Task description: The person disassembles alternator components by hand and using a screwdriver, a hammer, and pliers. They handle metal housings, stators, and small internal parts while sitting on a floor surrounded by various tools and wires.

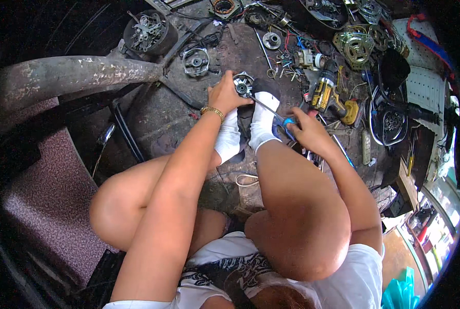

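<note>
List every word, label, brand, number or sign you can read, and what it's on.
None can be read clearly.
Yellow-and-black drill: side markings too small to read.
White shirt: dark printed design, no legible words.
Blue-handled tool in the right hand: no readable marking.

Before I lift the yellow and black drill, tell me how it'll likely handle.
The drill is probably stiff, given its hard-looking casing. Its bulky battery base likely adds weight there. The jutting handle should resist rolling.

The round metal part [242, 87] is partly covered by the left hand [225, 97], the tool's blue handle [289, 122] by the right hand [311, 133]. Near right, a teal bag [400, 292] is cut off.
</note>
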Tool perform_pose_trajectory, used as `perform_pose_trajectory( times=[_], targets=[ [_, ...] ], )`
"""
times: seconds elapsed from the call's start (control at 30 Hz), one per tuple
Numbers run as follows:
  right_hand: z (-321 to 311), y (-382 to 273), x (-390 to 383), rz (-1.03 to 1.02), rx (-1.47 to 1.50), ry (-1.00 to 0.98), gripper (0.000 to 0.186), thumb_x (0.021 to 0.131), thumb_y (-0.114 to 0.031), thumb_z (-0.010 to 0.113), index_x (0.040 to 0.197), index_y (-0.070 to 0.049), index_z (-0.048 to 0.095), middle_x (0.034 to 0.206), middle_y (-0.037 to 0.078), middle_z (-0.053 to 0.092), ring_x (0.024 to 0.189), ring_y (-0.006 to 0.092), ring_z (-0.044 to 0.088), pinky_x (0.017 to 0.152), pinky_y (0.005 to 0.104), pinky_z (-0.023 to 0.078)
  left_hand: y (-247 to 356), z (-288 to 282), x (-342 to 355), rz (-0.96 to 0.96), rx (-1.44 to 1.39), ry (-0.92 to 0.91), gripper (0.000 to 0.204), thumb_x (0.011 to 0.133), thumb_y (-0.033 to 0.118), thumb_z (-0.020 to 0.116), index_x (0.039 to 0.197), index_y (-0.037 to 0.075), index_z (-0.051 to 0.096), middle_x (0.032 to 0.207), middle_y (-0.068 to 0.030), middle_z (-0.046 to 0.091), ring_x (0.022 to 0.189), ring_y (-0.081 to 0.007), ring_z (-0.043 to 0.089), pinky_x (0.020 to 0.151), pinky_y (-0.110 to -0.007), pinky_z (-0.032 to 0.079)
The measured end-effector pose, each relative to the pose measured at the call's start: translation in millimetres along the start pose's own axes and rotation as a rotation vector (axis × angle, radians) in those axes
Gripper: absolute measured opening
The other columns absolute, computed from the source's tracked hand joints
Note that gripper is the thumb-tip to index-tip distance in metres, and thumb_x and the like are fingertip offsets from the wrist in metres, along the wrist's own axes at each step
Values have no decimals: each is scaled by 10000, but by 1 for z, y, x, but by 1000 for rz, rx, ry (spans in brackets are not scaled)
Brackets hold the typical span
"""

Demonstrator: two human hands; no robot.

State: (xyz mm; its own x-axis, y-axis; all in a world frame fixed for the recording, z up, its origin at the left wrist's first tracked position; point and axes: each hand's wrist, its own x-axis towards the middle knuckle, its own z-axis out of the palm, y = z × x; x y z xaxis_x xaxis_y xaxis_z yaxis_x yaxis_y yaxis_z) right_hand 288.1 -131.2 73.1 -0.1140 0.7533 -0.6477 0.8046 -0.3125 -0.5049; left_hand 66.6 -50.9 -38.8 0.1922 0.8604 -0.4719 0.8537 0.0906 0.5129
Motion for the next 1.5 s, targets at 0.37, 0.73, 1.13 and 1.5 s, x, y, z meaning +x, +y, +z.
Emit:
perform_pose_trajectory(
  times=[0.37,0.73,1.13,1.5],
  targets=[
    [-34,6,-16,-105,135,117,410,707,-100,597,1097,0,517,894,237,603,853,354,600,772,380,454,-17,-26,54,394,107,-450,911,497,298,827,1305,209,415,1200,-124,553,1134,-296,504,936,-463,356],
    [-54,-6,-14,-118,440,127,296,773,-19,540,1068,-15,530,729,82,568,532,130,577,495,274,452,-22,-25,67,382,-158,-778,879,636,143,707,1395,160,265,1365,-171,357,1279,-311,326,1066,-360,247],
    [-53,-31,5,-257,533,136,271,792,-35,515,1052,-13,441,944,97,528,631,129,565,468,270,479,111,-4,-44,746,-584,254,669,539,117,623,1169,29,417,1076,-161,528,1043,-345,485,935,-403,369],
    [-57,-14,-16,-108,1061,158,383,892,-387,474,1118,-78,481,1017,97,514,761,179,595,608,276,528,122,-13,-48,631,-410,208,408,578,90,631,966,45,512,854,-154,569,845,-346,532,742,-412,443]
  ],
)
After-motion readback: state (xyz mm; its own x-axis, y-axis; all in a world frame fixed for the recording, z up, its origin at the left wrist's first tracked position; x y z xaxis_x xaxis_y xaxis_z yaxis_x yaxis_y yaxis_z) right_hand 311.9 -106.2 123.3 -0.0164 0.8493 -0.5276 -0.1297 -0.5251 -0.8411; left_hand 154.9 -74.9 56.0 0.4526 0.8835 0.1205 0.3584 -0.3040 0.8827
